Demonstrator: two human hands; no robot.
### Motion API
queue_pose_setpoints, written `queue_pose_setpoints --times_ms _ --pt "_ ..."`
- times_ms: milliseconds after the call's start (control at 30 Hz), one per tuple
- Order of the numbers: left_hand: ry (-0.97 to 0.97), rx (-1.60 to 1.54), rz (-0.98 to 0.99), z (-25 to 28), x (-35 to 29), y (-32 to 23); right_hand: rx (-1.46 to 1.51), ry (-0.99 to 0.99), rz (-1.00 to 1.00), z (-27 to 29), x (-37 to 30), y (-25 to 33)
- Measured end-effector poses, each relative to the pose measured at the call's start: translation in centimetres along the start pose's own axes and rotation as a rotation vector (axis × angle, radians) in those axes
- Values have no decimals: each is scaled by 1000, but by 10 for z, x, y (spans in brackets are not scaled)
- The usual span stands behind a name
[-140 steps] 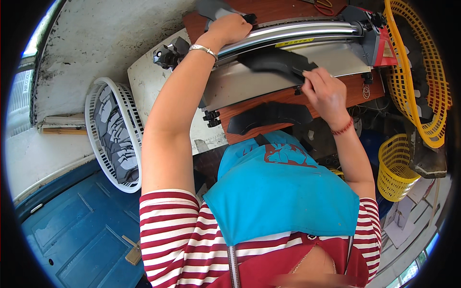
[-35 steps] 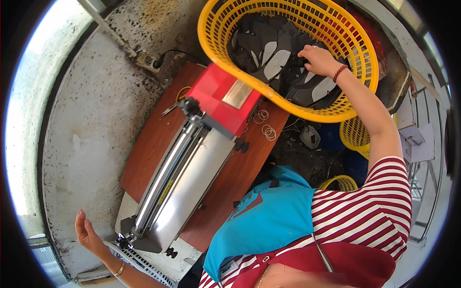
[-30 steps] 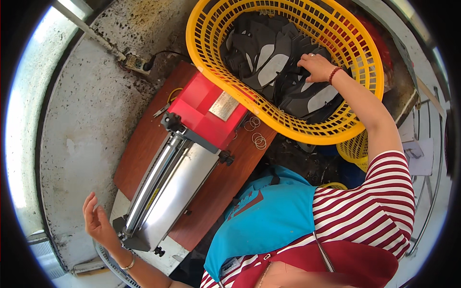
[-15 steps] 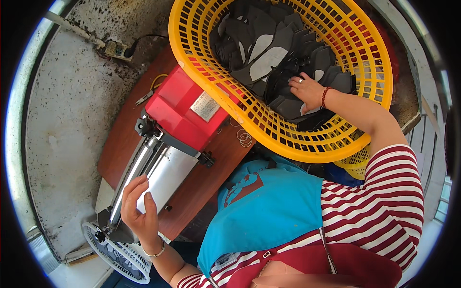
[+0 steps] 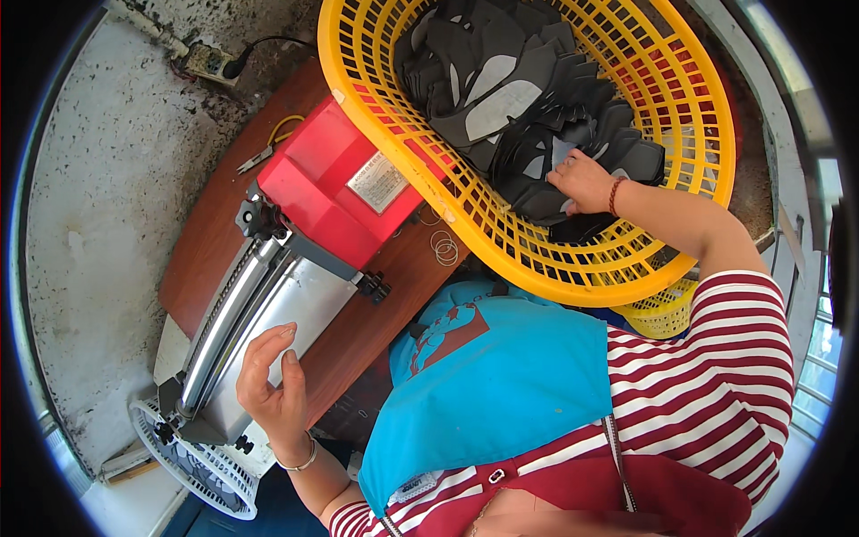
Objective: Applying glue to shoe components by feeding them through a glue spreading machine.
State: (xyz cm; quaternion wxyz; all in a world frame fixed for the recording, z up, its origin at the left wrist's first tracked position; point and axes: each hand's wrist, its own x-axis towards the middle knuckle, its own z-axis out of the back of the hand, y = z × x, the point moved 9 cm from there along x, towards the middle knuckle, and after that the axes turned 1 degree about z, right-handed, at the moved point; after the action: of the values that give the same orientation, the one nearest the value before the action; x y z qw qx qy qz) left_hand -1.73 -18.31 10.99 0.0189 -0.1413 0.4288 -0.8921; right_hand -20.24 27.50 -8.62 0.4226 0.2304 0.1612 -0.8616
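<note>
My right hand [image 5: 587, 183] reaches into a large yellow plastic basket [image 5: 501, 268] at the upper right. Its fingers are pinched at the edge of a flat, pale-faced cut piece [image 5: 562, 150] on the pile. Around it lie many overlapping dark grey cut pieces [image 5: 488, 54], some showing pale oval faces. At the lower left, my left hand [image 5: 273, 385] is raised over the steel plate of a red machine [image 5: 313, 166] with shiny rollers [image 5: 231, 318]. That hand holds nothing; its fingers and thumb are apart.
The machine stands on a reddish-brown wooden table [image 5: 349, 362], with metal rings [image 5: 444, 248] beside it. A white basket [image 5: 199, 479] with grey pieces sits below the rollers. A smaller yellow basket [image 5: 658, 313] is under the large one. A socket [image 5: 210, 64] is near the stained wall.
My right hand has gone from spread fingers on the pile to a pinch at a pale-faced piece. My left hand stays raised by the rollers. The view has shifted slightly.
</note>
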Motion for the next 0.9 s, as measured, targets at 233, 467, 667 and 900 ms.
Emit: queue_pose_setpoints --times_ms 233,467,667,900 --pt "38 -47 7 -8 1 -7 -171 256 242 -6 24 3" --pt "55 -92 22 -22 -1 2 -419 195 599 -6 35 0" --pt "39 -106 59 -23 -5 3 -375 396 382 -7 49 -10" --pt "37 -116 103 -22 -10 8 -184 276 321 -10 24 -38"
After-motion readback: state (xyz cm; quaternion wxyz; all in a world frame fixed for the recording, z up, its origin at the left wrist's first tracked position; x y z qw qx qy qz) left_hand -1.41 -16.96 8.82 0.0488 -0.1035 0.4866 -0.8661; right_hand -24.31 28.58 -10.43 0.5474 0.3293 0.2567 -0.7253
